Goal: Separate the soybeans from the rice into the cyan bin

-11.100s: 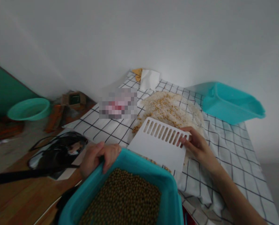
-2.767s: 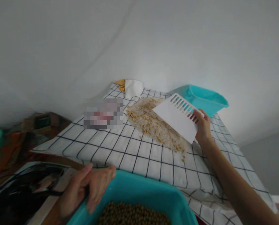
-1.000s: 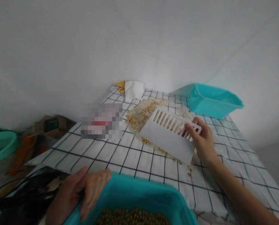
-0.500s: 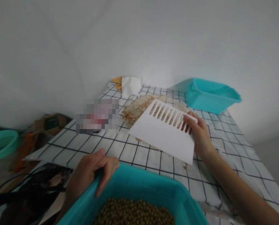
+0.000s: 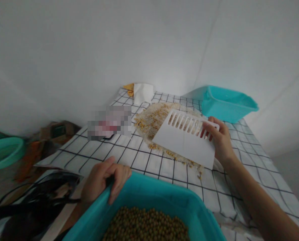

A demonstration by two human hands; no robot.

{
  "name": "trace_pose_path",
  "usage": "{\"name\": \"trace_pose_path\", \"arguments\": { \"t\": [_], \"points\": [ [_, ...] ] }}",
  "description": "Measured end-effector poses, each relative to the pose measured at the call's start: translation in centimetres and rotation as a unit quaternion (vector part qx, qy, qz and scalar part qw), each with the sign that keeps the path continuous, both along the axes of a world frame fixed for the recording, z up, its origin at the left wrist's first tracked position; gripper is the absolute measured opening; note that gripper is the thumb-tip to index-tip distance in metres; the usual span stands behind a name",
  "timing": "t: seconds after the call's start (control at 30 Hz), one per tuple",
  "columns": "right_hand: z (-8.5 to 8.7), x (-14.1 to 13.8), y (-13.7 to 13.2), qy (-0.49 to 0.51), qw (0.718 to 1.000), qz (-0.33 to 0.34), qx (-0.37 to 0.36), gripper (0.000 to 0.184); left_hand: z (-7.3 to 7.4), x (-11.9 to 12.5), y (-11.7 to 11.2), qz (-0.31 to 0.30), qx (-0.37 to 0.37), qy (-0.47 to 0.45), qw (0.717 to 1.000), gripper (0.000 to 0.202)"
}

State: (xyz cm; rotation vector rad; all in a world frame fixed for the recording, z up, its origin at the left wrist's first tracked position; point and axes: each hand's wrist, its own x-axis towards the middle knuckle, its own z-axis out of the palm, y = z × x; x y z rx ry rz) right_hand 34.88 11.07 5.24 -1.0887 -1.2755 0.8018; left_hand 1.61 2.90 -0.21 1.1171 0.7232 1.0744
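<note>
My right hand (image 5: 220, 138) is closed around the slotted edge of a flat white scraper (image 5: 183, 142). The scraper is tilted over a spread-out heap of pale and yellow grains (image 5: 153, 117), covering part of it; whether it touches the grains I cannot tell. Closer to me, my left hand (image 5: 109, 180) is hooked over the rim of a teal plastic bin (image 5: 159, 187), fingers inside and thumb outside. Many round greenish-brown beans (image 5: 146, 226) lie in this bin, whose near side is cut off by the view.
A second teal bin (image 5: 228, 103) stands at the back right of the checked tablecloth (image 5: 124, 150). A blurred-out flat object (image 5: 109, 123) lies at left, and a white cloth (image 5: 143, 93) at the back. On the floor at left are a green basin (image 5: 6, 152) and a cardboard box (image 5: 56, 130).
The scraper has moved to the right with my right hand, uncovering more grains on its left and near side. My left hand keeps its hold on the bin's rim. The view has shifted slightly.
</note>
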Motion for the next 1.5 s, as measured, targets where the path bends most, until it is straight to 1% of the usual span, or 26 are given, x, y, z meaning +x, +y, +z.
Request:
{"name": "trace_pose_path", "arguments": {
  "t": [0.1, 0.13, 0.3, 0.4, 0.5, 0.6, 0.7, 0.83, 0.9, 1.0, 1.17, 1.33, 1.4, 1.5],
  "points": [
    [-0.6, 0.0, 0.0, -0.023, 0.999, 0.022, -0.003, 0.037, 0.3, -0.6, 0.3, -0.065, 0.008, -0.03, 0.997, 0.068],
    [-0.8, 0.0, 0.0, -0.025, 0.999, 0.032, -0.005, 0.037, 0.4, -0.8, 0.4, -0.078, 0.01, -0.037, 0.996, 0.068],
    [-1.3, -0.3, 0.2, -0.002, 0.999, 0.052, -0.01, 0.037, 0.6, -1.5, 0.8, -0.07, 0.016, -0.045, 0.996, 0.064],
    [-1.5, -0.5, 0.3, 0.019, 0.998, 0.054, -0.006, 0.038, 0.1, -1.4, 0.9, -0.042, 0.03, -0.045, 0.998, 0.065],
    [-1.5, -0.7, 0.4, 0.017, 0.998, 0.064, -0.003, 0.039, -0.8, -1.5, 1.1, 0.013, 0.055, -0.048, 0.997, 0.067],
    [-1.5, -0.9, 0.5, 0.007, 0.997, 0.074, 0.003, 0.041, -1.2, -1.9, 1.5, 0.03, 0.075, -0.022, 0.996, 0.068],
    [-1.4, -1.2, 0.5, -0.002, 0.997, 0.08, 0.012, 0.041, -0.9, -2.4, 2.0, 0.018, 0.082, -0.007, 0.996, 0.068],
    [-1.9, -1.6, 0.6, -0.007, 0.997, 0.076, 0.014, 0.043, 0.2, -2.8, 2.0, 0.009, 0.083, -0.005, 0.997, 0.065],
    [-2.4, -1.8, 0.7, -0.011, 0.997, 0.074, 0.015, 0.043, 0.6, -2.7, 1.8, 0.02, 0.073, -0.01, 0.997, 0.056],
    [-2.9, -1.9, 0.7, -0.022, 0.997, 0.072, 0.019, 0.042, 0.9, -2.2, 1.6, 0.043, 0.048, -0.022, 0.998, 0.031],
    [-3.2, -1.9, 0.6, -0.032, 0.998, 0.048, 0.021, 0.041, 1.3, -0.5, 1.6, 0.082, 0.011, -0.044, 0.996, 0.033],
    [-3.5, -1.5, 0.6, -0.03, 0.999, 0.021, 0.016, 0.041, 1.7, 0.9, 1.7, 0.125, -0.004, -0.055, 0.991, 0.036],
    [-3.7, -1.3, 0.6, -0.032, 0.999, 0.012, 0.017, 0.042, 1.7, 1.2, 1.8, 0.138, -0.008, -0.056, 0.989, 0.035],
    [-3.7, -1.1, 0.6, -0.04, 0.999, 0.001, 0.022, 0.041, 1.1, 1.4, 1.3, 0.158, -0.005, -0.06, 0.986, 0.035]
  ]
}}
